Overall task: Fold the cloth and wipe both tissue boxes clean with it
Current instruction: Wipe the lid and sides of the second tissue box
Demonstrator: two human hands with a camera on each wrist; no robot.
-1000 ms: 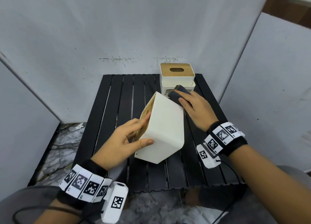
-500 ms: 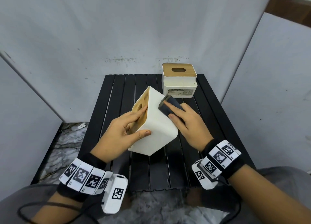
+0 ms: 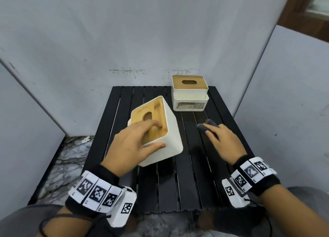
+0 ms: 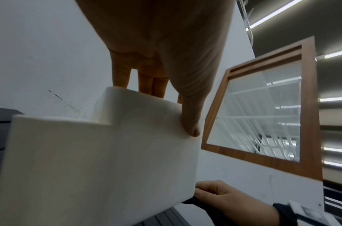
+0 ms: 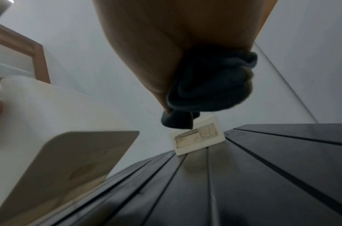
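L hand [image 3: 132, 144] grips near box [image 3: 160, 130], tilted on table [image 3: 188, 183]: fingers on wood lid, thumb on white side. R hand [image 3: 222, 140] holds bunched dark cloth [image 3: 207, 125] just above table, apart from both boxes. Far box [image 3: 189, 94] upright at back, untouched.

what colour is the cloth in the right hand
Dark grey cloth, bunched in the right hand; the right wrist view shows it best.
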